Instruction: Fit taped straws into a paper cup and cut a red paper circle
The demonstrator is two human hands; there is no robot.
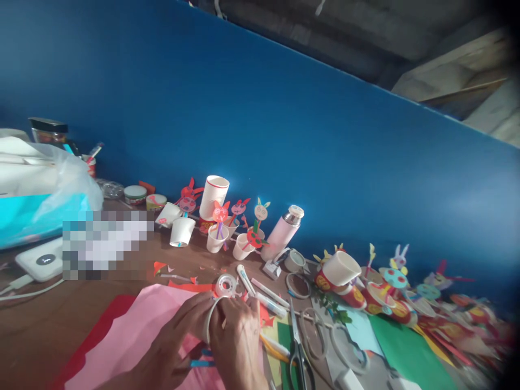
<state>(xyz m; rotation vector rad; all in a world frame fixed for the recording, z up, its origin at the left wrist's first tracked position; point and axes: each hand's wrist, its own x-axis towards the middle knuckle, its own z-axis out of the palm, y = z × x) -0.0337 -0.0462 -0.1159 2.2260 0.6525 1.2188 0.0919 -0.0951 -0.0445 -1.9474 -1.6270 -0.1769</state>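
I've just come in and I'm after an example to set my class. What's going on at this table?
A person is handling a white paper cup over pink paper. The left hand holds its side, while the right hand is at the rim; its fingertips are hidden. A tape roll lies just beyond the hands, and scissors lie to their right. Farther back, eared paper figures stand up out of other cups.
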